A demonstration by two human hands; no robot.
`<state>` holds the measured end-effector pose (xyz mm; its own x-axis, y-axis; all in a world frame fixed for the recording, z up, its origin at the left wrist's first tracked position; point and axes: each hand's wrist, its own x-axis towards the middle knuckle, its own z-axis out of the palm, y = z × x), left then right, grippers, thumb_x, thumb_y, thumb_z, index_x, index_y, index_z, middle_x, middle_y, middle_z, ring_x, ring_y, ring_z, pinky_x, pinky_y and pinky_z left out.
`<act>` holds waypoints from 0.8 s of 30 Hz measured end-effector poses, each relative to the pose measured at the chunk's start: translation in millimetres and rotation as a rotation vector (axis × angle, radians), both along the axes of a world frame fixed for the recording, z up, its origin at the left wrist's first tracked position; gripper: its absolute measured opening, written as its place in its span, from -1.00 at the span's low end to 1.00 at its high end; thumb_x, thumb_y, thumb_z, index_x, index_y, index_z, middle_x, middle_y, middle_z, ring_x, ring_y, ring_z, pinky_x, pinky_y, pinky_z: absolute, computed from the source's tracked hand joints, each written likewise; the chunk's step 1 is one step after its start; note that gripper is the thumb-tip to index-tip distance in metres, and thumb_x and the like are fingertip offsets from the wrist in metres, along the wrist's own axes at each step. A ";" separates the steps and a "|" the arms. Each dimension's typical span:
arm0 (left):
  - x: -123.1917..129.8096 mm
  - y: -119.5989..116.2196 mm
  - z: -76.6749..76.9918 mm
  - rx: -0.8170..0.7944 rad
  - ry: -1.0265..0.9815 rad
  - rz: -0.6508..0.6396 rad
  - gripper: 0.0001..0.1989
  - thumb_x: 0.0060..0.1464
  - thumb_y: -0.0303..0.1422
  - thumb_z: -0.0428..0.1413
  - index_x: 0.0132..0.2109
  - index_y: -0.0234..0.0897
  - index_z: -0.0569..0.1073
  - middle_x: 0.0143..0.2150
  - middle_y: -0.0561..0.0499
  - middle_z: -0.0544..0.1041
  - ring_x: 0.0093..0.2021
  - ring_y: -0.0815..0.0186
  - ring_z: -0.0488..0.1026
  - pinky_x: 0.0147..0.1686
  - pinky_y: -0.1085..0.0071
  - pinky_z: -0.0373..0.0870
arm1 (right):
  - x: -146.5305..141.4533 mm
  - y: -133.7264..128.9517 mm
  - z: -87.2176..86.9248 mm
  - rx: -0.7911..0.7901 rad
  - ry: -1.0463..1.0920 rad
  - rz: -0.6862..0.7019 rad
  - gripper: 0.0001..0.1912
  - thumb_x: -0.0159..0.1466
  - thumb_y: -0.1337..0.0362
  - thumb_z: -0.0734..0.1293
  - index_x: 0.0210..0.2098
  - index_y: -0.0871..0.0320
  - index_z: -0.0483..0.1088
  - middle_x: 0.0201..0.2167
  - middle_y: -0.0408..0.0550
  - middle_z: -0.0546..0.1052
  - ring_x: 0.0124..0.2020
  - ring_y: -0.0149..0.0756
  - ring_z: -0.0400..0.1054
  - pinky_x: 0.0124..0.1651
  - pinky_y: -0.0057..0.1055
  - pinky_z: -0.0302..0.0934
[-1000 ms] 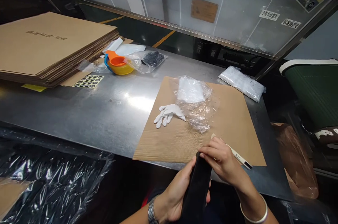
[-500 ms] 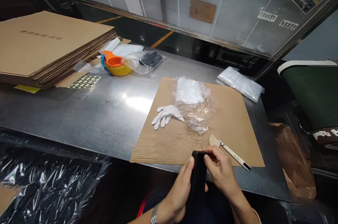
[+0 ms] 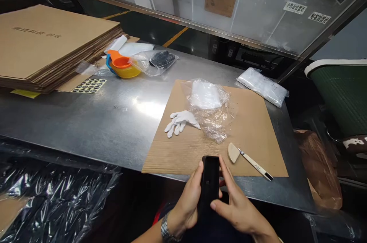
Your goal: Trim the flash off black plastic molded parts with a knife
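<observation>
A black phone case (image 3: pixel 210 182), its hollow side facing me, is held upright over the table's front edge. My left hand (image 3: pixel 187 201) grips it along its left side, thumb near the top corner and fingers behind. My right hand (image 3: pixel 233 201) is closed about the right side, fingers along the edge and thumb low on the inner face. Just beyond, a craft knife (image 3: pixel 256 164) marked A26 lies on the cardboard sheet (image 3: pixel 249 120). A beige wedge-shaped piece (image 3: pixel 233 153) touches or nearly touches the knife's tip.
On the cardboard are a white glove (image 3: pixel 180 122) and crumpled clear plastic bags (image 3: pixel 209 101). A wrapped white pack (image 3: pixel 263 86) lies at the right rear. Leftward on the metal table (image 3: pixel 126 120) stand coloured scoops (image 3: pixel 126 68), a sticker sheet (image 3: pixel 89 86) and stacked cardboard (image 3: pixel 65 40).
My right hand has moved from pinching the case's top corner to lying along its right side, thumb lower on the face. The case has turned to show more of its inside.
</observation>
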<state>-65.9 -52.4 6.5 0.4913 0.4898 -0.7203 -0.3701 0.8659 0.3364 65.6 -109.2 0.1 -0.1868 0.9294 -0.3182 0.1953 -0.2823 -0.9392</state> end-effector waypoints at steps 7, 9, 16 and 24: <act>0.5 2.3 -12.6 -0.075 -0.059 -0.085 -0.33 0.15 0.05 -0.19 -0.38 -0.50 0.50 -0.59 -0.16 0.53 -0.66 0.36 0.44 -0.64 0.55 0.34 | 10.8 -6.3 -3.0 -0.073 0.294 0.016 0.02 0.13 0.17 0.38 0.32 -0.08 -0.41 0.35 -0.10 -0.13 0.33 -0.18 -0.19 0.29 -0.12 -0.26; -1.3 4.9 -14.4 -0.096 -0.073 -0.116 -0.30 0.14 0.07 -0.22 -0.37 -0.51 0.50 -0.60 -0.19 0.53 -0.65 0.34 0.45 -0.65 0.54 0.33 | 17.2 -4.1 -5.0 -0.056 0.350 0.012 -0.03 0.13 0.13 0.39 0.32 -0.12 -0.31 0.33 -0.09 -0.04 0.29 -0.17 -0.07 0.22 -0.15 -0.08; -1.0 17.5 -22.3 0.023 0.042 -0.075 -0.38 0.17 0.02 -0.21 -0.30 -0.46 0.49 -0.39 -0.20 0.59 -0.42 0.26 0.55 -0.43 0.42 0.47 | 40.8 15.6 -24.8 0.066 -0.032 -0.210 -0.40 0.24 0.15 0.28 0.24 0.01 0.08 0.05 0.05 0.39 -0.08 -0.26 0.34 -0.03 -0.26 0.23; 15.1 37.8 -61.2 0.539 0.411 0.011 -0.42 0.09 0.01 -0.05 0.11 -0.30 0.26 0.11 -0.21 0.40 0.09 0.12 0.36 0.05 0.20 0.29 | 57.6 75.2 -41.1 0.315 -0.499 -0.393 -0.62 0.33 0.13 0.12 0.00 0.23 0.33 -0.28 0.05 0.52 -0.25 -0.25 0.42 -0.14 -0.29 0.28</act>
